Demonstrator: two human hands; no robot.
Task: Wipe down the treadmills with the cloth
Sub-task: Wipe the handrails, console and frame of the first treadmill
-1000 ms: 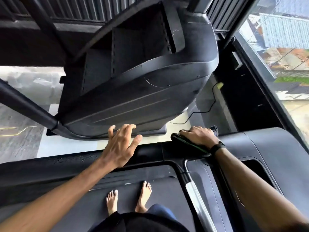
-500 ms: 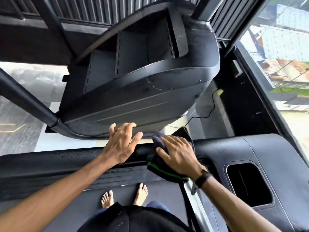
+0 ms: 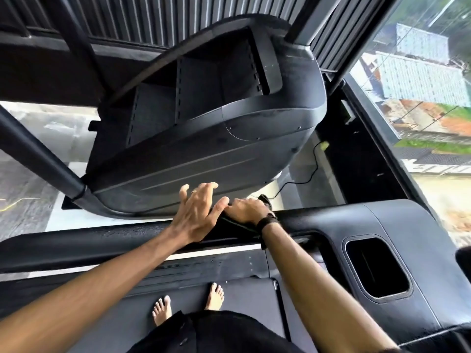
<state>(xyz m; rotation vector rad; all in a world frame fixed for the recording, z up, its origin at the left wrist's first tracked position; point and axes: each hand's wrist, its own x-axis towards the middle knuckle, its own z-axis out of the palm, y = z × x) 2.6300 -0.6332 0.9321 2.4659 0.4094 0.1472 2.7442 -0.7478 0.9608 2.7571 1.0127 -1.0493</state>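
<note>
— Where's the camera?
— On my head, one wide-angle view, looking steeply down and forward, close over my left hand point(image 3: 197, 215) and right hand point(image 3: 246, 210).
— Beyond them?
— The black moulded plastic treadmill console point(image 3: 204, 149) at twelve o'clock.

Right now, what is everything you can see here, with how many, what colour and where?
treadmill console: one, black, above the hands.
front bar: one, black, under both hands.
cup recess: one, black, right of the arms.
cable: one, black, on the floor behind the console.
window: one, far right, buildings outside.
cloth: one, dark, mostly hidden under the right hand.
wristband: one, black, right wrist.
bare feet: two, on the belt below.
left hand: fingers spread, resting by the console's lower edge.
right hand: pressing the cloth onto the bar.
</note>
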